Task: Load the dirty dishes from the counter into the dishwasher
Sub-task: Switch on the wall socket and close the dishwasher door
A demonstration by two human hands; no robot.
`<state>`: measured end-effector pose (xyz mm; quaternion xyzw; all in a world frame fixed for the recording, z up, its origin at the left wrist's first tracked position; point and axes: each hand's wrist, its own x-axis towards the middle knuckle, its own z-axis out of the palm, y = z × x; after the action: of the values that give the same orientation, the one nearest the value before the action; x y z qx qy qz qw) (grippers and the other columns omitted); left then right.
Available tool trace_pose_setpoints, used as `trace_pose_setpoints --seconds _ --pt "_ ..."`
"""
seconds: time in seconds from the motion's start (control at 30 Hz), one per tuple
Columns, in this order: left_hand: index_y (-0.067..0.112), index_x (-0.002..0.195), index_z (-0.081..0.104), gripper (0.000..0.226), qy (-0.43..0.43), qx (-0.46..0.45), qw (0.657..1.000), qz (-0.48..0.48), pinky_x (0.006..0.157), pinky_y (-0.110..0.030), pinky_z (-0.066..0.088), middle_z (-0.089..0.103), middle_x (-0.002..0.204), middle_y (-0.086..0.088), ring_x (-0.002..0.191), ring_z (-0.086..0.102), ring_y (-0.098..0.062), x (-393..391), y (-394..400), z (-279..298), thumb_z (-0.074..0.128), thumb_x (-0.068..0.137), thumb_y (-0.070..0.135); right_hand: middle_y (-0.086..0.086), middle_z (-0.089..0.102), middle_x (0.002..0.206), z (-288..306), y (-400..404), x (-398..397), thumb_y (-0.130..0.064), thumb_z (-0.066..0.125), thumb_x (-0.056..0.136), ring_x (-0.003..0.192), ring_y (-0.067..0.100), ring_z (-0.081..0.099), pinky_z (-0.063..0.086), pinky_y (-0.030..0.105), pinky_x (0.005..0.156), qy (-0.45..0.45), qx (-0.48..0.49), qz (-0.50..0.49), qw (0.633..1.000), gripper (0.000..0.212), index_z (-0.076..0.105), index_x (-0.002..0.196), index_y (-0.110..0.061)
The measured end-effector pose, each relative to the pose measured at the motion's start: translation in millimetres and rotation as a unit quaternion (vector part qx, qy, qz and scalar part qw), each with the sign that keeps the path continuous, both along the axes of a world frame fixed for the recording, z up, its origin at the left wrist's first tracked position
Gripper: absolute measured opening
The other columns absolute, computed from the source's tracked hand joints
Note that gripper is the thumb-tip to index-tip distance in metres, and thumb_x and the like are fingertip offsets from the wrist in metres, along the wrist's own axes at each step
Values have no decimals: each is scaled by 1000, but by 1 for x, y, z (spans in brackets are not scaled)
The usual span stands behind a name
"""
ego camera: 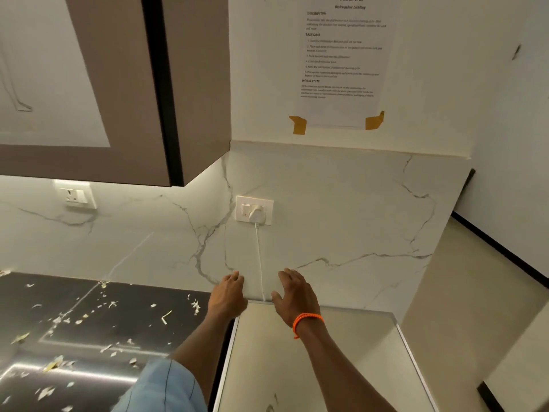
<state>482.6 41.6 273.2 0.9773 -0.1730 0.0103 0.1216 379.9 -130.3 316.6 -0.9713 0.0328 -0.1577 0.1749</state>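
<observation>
I hold my left hand (pixel 228 295) and right hand (pixel 294 295), fingers straight and loosely together, near the marble backsplash (pixel 341 227), either side of a white cable (pixel 260 263).

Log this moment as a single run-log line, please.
left hand: open, at marble backsplash | right hand: open, right of white cord | dishes: none in view | black counter: littered with scraps

White grey-veined marble backsplash (pixel 341 221), black counter (pixel 124 304) flecked pale, orange wristband (pixel 307 320), yellow tape (pixel 298 125).
</observation>
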Motion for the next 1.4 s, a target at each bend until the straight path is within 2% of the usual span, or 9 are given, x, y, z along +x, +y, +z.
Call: trace_pose_setpoints --seconds 0.27,0.37,0.57,0.73,0.87,1.07,1.23,1.33,1.4 --pt "12 102 64 25 56 30 997 35 88 -40 54 63 114 -1 111 63 -28 -91 34 -40 57 78 16 5 43 153 -28 14 -58 -36 58 96 144 19 35 33 31 117 26 31 31 999 57 44 147 -15" --pt "15 90 63 17 86 22 994 59 85 -36 53 64 111 1 107 64 -25 -130 42 -60 57 75 17 6 40 156 -43 19 -87 -37 57 96 146 19 34 33 31 118 50 41 42 997 57 43 148 -16" --pt "18 126 68 45 120 15 988 96 96 -31 52 61 133 6 120 61 -18 -224 47 -107 61 83 28 7 38 157 -86 19 -152 -36 57 97 144 21 36 35 32 117 114 57 67 990 56 44 147 -16" --pt "20 147 51 54 122 30 985 122 115 -36 39 39 160 1 145 38 -19 -290 50 -130 57 96 36 7 43 154 -118 17 -191 -36 58 94 141 23 39 37 34 114 162 70 72 982 51 51 141 -16" --pt "13 149 48 57 74 -69 966 238 116 -41 37 37 161 -5 148 32 -23 -350 60 -161 60 96 31 7 35 159 -155 18 -221 -40 57 94 146 24 31 32 37 118 267 63 83 958 64 37 151 -16" --pt "12 140 49 43 124 -261 850 440 101 -49 44 56 136 -16 127 48 -35 -426 59 -202 50 98 19 10 28 161 -196 32 -251 -39 60 93 146 28 30 30 38 118 398 11 126 909 73 30 153 -11" --pt "12 136 57 40 235 -402 693 551 93 -41 49 63 124 -16 113 60 -38 -432 51 -227 55 97 19 13 31 158 -211 56 -267 -24 62 88 144 32 32 35 39 116 420 -20 141 896 63 40 146 -10" --pt "14 131 56 31 338 -526 572 531 88 -39 51 61 108 -6 89 59 -21 -436 43 -234 48 102 4 15 25 160 -215 63 -270 -17 57 90 147 34 26 31 40 118 420 -26 136 897 60 39 146 -8" --pt "18 137 50 39 387 -582 532 478 80 -35 53 58 103 5 83 54 -11 -440 39 -232 37 106 -1 15 15 164 -216 63 -270 -13 53 92 151 33 18 25 39 120 420 -31 140 896 62 33 151 -7"
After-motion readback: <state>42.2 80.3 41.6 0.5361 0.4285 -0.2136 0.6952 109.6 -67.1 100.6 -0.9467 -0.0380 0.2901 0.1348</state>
